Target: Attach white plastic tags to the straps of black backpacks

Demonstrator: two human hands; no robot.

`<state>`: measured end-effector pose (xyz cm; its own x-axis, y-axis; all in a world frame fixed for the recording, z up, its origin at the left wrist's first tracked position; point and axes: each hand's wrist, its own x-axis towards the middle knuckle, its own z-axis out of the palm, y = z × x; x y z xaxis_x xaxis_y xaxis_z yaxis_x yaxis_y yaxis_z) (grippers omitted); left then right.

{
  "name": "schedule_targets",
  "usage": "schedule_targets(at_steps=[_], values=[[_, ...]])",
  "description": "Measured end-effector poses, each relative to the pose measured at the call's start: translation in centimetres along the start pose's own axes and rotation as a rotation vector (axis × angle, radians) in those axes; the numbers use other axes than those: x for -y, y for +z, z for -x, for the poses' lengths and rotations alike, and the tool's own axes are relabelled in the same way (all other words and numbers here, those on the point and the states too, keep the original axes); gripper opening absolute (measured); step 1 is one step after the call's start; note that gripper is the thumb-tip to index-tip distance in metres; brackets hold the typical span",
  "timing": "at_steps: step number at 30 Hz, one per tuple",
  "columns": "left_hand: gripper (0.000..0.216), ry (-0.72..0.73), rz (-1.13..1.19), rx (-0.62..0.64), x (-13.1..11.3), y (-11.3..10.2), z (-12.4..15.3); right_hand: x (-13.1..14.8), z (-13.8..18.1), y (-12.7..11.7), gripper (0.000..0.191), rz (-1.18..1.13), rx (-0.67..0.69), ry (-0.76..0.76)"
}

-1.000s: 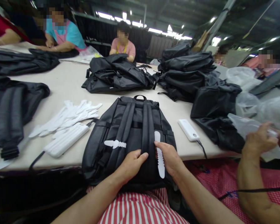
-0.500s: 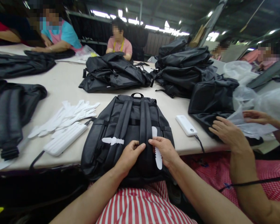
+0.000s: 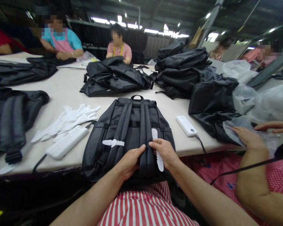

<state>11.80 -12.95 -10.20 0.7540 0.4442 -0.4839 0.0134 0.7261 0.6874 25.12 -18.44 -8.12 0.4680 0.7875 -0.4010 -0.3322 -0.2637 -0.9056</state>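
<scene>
A black backpack lies back-side up on the table edge in front of me, its two shoulder straps running away from me. My left hand and my right hand both pinch the near end of the right shoulder strap. A white toothed plastic strip runs along that strap under my right hand. Another white strip sits across the left strap.
A pile of white plastic strips and a white power bank lie at left, another white power bank at right. Black backpacks are stacked behind. A neighbour's hand handles clear plastic bags at right. Other people sit across the beige table.
My hands have drawn together on the right strap and now pinch it. The neighbour's hands have moved over the plastic bag at right.
</scene>
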Motion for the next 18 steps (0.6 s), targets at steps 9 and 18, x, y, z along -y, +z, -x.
schedule_targets(at_steps=[9,18], values=[[0.039,0.051,-0.157,-0.095,0.5,-0.4,-0.9,-1.0,-1.0,0.2,0.035,-0.122,-0.067,0.0],[0.036,0.032,-0.123,-0.067,-0.1,-0.4,-1.2,-1.2,-1.0,0.6,0.04,-0.33,-0.078,0.028]])
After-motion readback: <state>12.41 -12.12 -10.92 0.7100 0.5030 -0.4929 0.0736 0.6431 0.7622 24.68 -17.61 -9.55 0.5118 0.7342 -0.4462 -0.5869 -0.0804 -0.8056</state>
